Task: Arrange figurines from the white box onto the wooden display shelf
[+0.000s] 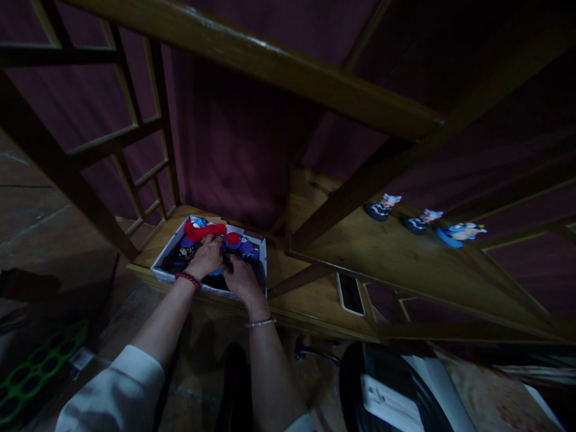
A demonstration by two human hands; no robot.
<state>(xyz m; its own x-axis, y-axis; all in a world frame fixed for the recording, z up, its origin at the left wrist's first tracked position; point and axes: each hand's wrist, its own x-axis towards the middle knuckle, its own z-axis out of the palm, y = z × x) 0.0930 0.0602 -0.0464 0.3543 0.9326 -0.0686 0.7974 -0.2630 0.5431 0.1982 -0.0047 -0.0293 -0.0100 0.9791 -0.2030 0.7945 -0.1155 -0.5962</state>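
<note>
Both my hands reach into a white open box (263, 264) standing on the lower wooden shelf. Small figurines fill it, in red, blue and black; a red piece (204, 231) lies at the back and a round red one (233, 240) to its right. My left hand (207, 257), above a red beaded bracelet, is bent over the middle of the box with its fingers closed. Close beside it, my right hand (239, 275) has curled fingers at a dark item. What either hand grips is hidden among the figurines in the dim light.
On the higher shelf to the right stand three figurines, one on a blue base (454, 235). A phone (350, 294) lies on the lower shelf. Wooden beams (270, 57) cross overhead. Below are a black stool (355, 384) with a white item, and a green holed tray (42, 363).
</note>
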